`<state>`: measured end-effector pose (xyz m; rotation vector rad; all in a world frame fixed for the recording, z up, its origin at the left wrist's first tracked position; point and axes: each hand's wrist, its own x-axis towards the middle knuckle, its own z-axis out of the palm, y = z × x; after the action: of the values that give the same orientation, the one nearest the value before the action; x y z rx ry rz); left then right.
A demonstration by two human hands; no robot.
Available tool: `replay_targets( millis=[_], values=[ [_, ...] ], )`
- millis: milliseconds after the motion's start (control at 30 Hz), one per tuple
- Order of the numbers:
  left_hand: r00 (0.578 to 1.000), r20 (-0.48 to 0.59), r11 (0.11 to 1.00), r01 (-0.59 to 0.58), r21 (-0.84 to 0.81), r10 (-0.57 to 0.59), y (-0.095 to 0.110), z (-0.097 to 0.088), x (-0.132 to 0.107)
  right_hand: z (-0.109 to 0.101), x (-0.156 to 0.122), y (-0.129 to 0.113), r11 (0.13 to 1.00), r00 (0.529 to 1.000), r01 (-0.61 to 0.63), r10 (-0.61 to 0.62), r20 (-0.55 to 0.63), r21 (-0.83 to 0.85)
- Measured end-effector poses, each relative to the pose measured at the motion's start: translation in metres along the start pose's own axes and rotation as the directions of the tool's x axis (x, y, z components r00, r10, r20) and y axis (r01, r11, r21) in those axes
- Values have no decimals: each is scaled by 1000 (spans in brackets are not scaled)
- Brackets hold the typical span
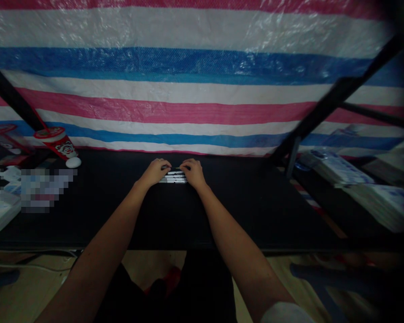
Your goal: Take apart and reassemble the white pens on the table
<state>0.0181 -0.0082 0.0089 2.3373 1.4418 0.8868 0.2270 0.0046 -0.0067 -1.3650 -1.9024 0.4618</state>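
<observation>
Several slim white-and-black pens [174, 178] lie side by side on the black tabletop, running left to right between my hands. At their left end is my left hand [156, 172], its fingers curled and pinching the end of the farthest, darker pen. My right hand [194, 172] is closed in the same way at the right end of that pen. The curled fingers partly hide the pen ends.
At the left stand a red paper cup [59, 142] with a straw, a white egg-shaped object [73, 162] and white boxes [2, 208]. Stacked packets [343, 170] lie right, beyond a black frame post [292, 157]. A striped plastic sheet [188, 94] hangs behind.
</observation>
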Motion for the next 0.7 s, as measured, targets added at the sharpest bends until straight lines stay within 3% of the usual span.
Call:
replay_targets(
  millis=[233,467,700],
  values=[
    [986,-96,982,146,117,-135,-9,-12,-8,-1,4,18,998,998,28,-24,59,-58],
    [948,-92,943,314,112,-305,-17,-24,-16,-7,4,23,990,999,-8,13,33,-138],
    [957,-43,954,291,75,-288,-8,-18,-15,-9,2,16,987,998,-43,51,46,-152]
  ],
)
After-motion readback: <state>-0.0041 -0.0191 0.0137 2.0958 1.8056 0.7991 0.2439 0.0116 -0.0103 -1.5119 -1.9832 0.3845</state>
